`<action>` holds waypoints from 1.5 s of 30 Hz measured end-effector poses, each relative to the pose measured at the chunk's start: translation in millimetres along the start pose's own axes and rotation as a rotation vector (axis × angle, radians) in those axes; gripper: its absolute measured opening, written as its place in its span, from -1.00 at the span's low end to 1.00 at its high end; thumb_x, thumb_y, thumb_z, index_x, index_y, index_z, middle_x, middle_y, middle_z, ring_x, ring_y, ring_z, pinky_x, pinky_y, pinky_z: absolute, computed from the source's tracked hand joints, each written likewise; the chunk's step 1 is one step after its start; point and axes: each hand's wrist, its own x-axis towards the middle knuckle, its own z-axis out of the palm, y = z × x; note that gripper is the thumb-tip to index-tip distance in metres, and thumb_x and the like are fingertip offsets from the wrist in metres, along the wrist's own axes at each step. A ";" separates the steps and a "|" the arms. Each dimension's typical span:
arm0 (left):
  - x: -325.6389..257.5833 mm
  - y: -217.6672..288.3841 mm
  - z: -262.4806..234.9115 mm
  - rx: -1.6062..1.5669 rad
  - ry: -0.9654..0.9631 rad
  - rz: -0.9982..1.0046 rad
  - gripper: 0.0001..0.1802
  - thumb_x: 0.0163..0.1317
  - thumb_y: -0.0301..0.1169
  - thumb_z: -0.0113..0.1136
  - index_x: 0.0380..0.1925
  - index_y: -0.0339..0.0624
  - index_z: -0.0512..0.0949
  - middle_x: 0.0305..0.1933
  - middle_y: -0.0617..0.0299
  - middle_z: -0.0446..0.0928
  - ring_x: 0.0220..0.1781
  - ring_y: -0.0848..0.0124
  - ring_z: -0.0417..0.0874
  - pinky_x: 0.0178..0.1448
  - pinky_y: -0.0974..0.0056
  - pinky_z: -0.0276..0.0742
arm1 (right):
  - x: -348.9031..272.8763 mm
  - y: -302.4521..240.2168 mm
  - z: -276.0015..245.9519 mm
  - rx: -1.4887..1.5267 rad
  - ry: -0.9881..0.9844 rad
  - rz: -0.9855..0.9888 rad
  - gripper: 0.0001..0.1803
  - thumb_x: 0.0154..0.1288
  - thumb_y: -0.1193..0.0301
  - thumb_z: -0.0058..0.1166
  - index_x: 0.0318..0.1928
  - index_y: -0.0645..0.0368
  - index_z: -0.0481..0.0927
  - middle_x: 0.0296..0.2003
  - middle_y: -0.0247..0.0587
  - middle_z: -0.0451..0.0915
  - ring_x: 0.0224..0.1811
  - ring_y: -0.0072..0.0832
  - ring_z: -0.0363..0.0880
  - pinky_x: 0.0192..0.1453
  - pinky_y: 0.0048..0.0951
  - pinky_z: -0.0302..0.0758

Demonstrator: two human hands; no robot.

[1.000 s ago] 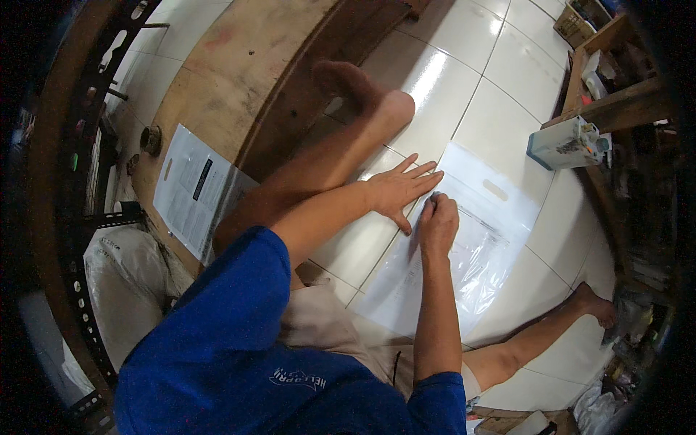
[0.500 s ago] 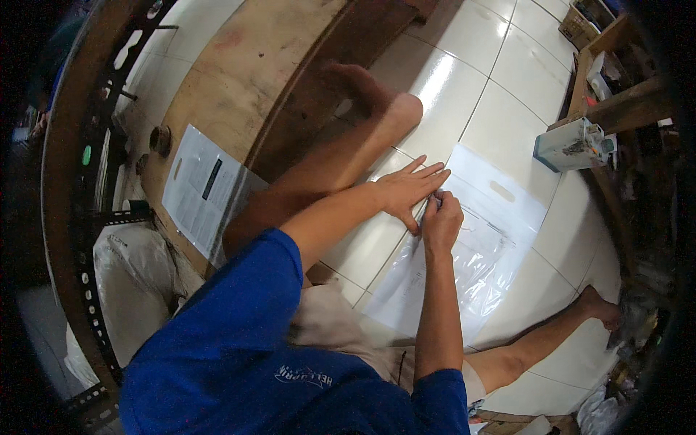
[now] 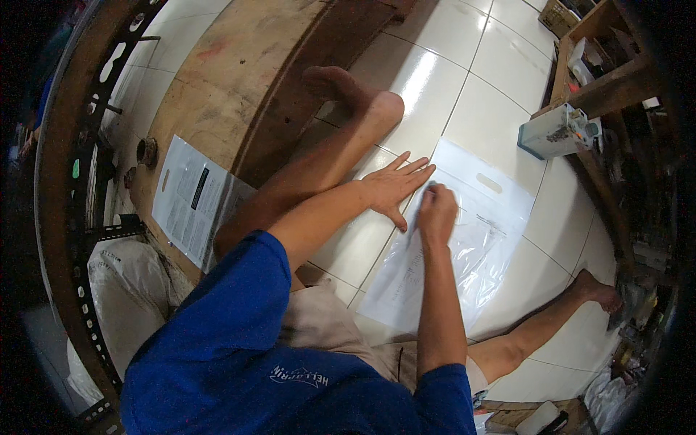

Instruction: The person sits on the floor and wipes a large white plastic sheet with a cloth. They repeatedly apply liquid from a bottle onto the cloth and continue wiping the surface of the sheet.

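A clear and white plastic bag (image 3: 500, 225) with a cut-out handle hole and faint print lies flat on the tiled floor. My left hand (image 3: 395, 190) rests flat with spread fingers along its left edge, the fingertips touching the bag near the top. Just right of it, my right hand (image 3: 437, 214) is closed over the bag's left part. That hand is slightly blurred, and whatever its fingers pinch is hidden. A second printed plastic bag (image 3: 181, 206) lies on the wooden bench at the left, partly behind my bent leg.
A wooden bench (image 3: 225, 80) runs along the left, with a small round dark object (image 3: 147, 151) on it. On the right stand a translucent square can (image 3: 554, 134) and a wooden shelf (image 3: 616, 98) with clutter. My legs stretch on either side of the floor tiles (image 3: 496, 109).
The right hand has moved slightly right, away from the left hand, and looks blurred now. My left hand stays spread at the bag's edge. The whole view has shifted a little.
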 end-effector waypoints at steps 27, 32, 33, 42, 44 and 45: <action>1.9 -1.7 -1.4 0.032 -0.047 -0.008 0.50 -0.34 0.22 0.45 0.40 -0.50 -0.18 0.50 -0.23 -0.06 0.58 0.00 -0.20 0.57 -0.16 -0.37 | -12.7 88.3 -90.1 -0.081 0.149 0.483 -0.77 0.15 0.49 0.06 -0.19 0.31 0.64 -0.23 0.13 0.64 -0.15 -0.06 0.62 0.02 -0.20 0.49; 4.2 -2.7 0.5 0.031 -0.010 0.011 0.49 -0.36 0.19 0.48 0.39 -0.51 -0.16 0.49 -0.23 -0.05 0.58 0.02 -0.19 0.57 -0.15 -0.35 | -13.8 56.8 -23.8 0.020 0.193 0.027 -0.80 0.17 0.52 0.02 -0.19 0.29 0.60 -0.28 0.08 0.60 -0.17 -0.06 0.57 -0.08 -0.13 0.49; 4.6 -1.4 -0.3 0.017 -0.018 0.011 0.49 -0.37 0.18 0.49 0.39 -0.50 -0.15 0.49 -0.24 -0.04 0.58 0.01 -0.18 0.57 -0.15 -0.34 | -11.9 25.0 -4.7 -0.016 0.062 0.034 -0.80 0.16 0.55 0.04 -0.19 0.30 0.60 -0.29 0.07 0.60 -0.18 -0.05 0.57 -0.07 -0.15 0.49; 0.9 -1.3 -1.2 0.029 -0.039 -0.015 0.48 -0.35 0.16 0.49 0.39 -0.49 -0.15 0.49 -0.23 -0.06 0.57 -0.02 -0.19 0.57 -0.16 -0.35 | -7.5 111.6 -87.0 -0.174 0.217 0.297 -0.80 0.19 0.51 0.02 -0.22 0.31 0.63 -0.26 0.12 0.63 -0.17 -0.01 0.60 -0.02 -0.14 0.49; 2.3 -1.3 -0.8 0.036 -0.043 -0.006 0.47 -0.35 0.18 0.48 0.39 -0.49 -0.13 0.49 -0.23 -0.06 0.58 -0.01 -0.20 0.57 -0.16 -0.35 | -13.9 124.4 -122.1 -0.201 0.210 0.408 -0.81 0.20 0.47 0.06 -0.22 0.31 0.63 -0.25 0.09 0.64 -0.20 -0.01 0.62 -0.04 -0.16 0.51; 3.3 -0.8 -0.7 0.041 -0.043 -0.003 0.47 -0.35 0.19 0.47 0.39 -0.49 -0.12 0.50 -0.22 -0.06 0.58 0.00 -0.21 0.57 -0.17 -0.35 | -14.0 126.4 -126.1 -0.212 0.203 0.424 -0.81 0.20 0.47 0.07 -0.22 0.31 0.63 -0.26 0.08 0.64 -0.21 -0.01 0.62 -0.04 -0.16 0.51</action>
